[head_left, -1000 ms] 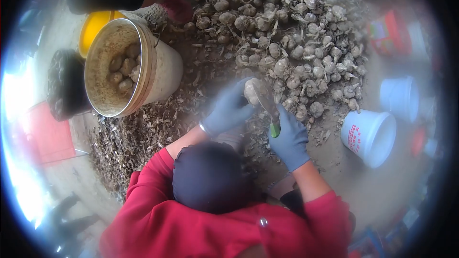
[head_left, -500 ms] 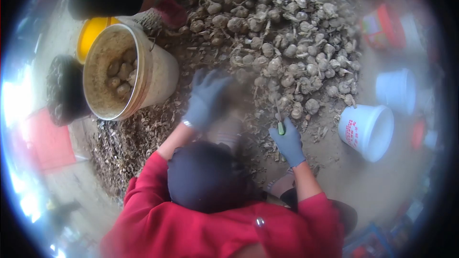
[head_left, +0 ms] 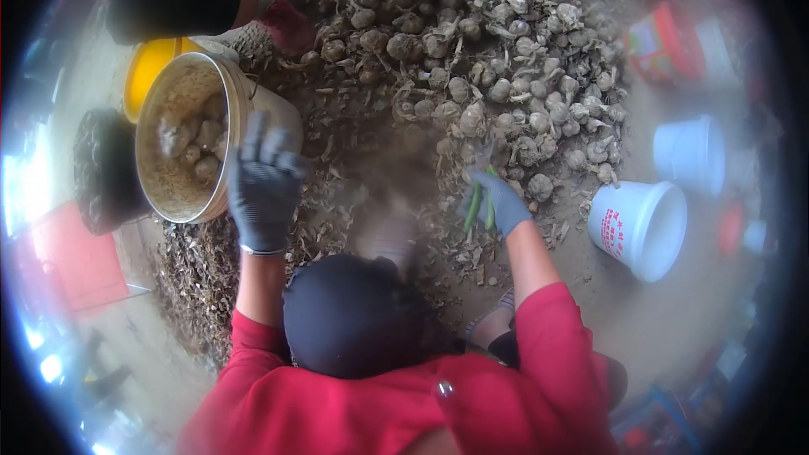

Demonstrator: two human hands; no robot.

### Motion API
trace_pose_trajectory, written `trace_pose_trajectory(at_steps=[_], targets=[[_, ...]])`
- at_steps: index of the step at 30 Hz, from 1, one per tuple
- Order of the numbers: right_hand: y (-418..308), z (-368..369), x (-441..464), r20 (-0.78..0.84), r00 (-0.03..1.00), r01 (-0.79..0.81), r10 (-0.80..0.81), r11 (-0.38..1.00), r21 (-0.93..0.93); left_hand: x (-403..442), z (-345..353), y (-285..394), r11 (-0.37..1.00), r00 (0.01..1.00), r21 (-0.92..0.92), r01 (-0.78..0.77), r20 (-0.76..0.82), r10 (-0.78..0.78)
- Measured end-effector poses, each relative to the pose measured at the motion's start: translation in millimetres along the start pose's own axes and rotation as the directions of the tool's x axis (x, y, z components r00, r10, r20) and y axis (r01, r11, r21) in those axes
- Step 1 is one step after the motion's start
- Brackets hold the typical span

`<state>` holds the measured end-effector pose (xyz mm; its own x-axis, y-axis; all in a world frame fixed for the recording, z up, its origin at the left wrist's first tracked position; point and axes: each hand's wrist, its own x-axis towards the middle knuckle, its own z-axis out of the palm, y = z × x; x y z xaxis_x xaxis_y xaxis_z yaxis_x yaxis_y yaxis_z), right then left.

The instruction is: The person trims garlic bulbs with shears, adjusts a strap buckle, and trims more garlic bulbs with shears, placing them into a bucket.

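Observation:
My left hand (head_left: 267, 190), in a grey glove, is raised beside the rim of the large cream bucket (head_left: 274, 114), fingers apart and holding nothing. Several garlic bulbs (head_left: 206, 170) lie inside that bucket, and a pale one near its left wall looks blurred. In my right hand (head_left: 503, 205), also gloved in grey, is a green-handled cutting tool (head_left: 474, 206), whose metal part is blurred. The hand is just below the near edge of a big heap of garlic bulbs (head_left: 539, 122) with dry stems.
A yellow bucket (head_left: 152, 72) stands behind the cream one. Another person's red-gloved hand (head_left: 288, 25) is at the upper left. To the right are a white bucket with red print (head_left: 619, 227), a pale blue bucket (head_left: 687, 154) and a red tub (head_left: 674, 42). Dry husks (head_left: 194, 286) cover the ground.
My left hand held a bulb against the blade a second ago; it has let go and moved left to the cream bucket. My right hand keeps the tool, its handle now turned.

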<state>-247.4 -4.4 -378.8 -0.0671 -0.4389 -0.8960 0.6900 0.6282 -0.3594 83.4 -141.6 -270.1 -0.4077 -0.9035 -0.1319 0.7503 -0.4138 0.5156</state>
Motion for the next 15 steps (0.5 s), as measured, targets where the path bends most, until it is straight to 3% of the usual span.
trace_pose_trajectory(at_steps=[1,3,4,5,7,10,13,14,15], targets=[[3.1,-2.5,5.4,-0.017,0.998,0.063,-0.064,0.996,-0.061,0.8,1.4,-16.2,0.995,0.997,0.066,0.079,-0.025,-0.077],[2.2,-1.3,11.7,-0.031,0.980,0.189,-0.198,0.963,-0.194,6.9,7.6,-43.9,0.865,0.941,0.369,0.340,-0.133,-0.313],[6.9,0.8,7.5,-0.094,0.942,0.259,-0.322,0.876,-0.407,12.1,5.0,-60.0,0.799,0.911,0.442,0.408,-0.133,-0.391],[14.5,-4.3,4.2,-0.072,0.866,0.367,-0.495,0.727,-0.580,20.6,3.2,-75.3,0.724,0.876,0.511,0.464,-0.140,-0.462],[33.1,-15.7,-0.8,0.103,0.647,0.475,-0.756,0.294,-0.829,32.9,10.9,-97.4,0.721,0.764,0.254,0.645,-0.193,-0.616],[33.5,3.9,-55.9,0.230,0.598,0.308,-0.768,-0.045,-0.950,47.7,-6.4,-130.2,0.603,0.676,0.333,0.725,-0.181,-0.714],[48.8,9.6,-74.6,0.333,0.526,0.342,-0.783,-0.165,-0.925,42.4,-5.6,-146.9,0.475,0.558,0.297,0.828,-0.364,-0.746],[53.2,8.0,-74.0,0.343,0.519,0.423,-0.783,-0.113,-0.899,36.8,-25.7,-160.9,0.564,0.635,0.299,0.770,-0.267,-0.725],[52.8,7.7,-76.1,0.311,0.590,0.418,-0.745,-0.048,-0.907,32.4,-40.4,-170.3,0.602,0.702,0.387,0.699,-0.210,-0.681]])
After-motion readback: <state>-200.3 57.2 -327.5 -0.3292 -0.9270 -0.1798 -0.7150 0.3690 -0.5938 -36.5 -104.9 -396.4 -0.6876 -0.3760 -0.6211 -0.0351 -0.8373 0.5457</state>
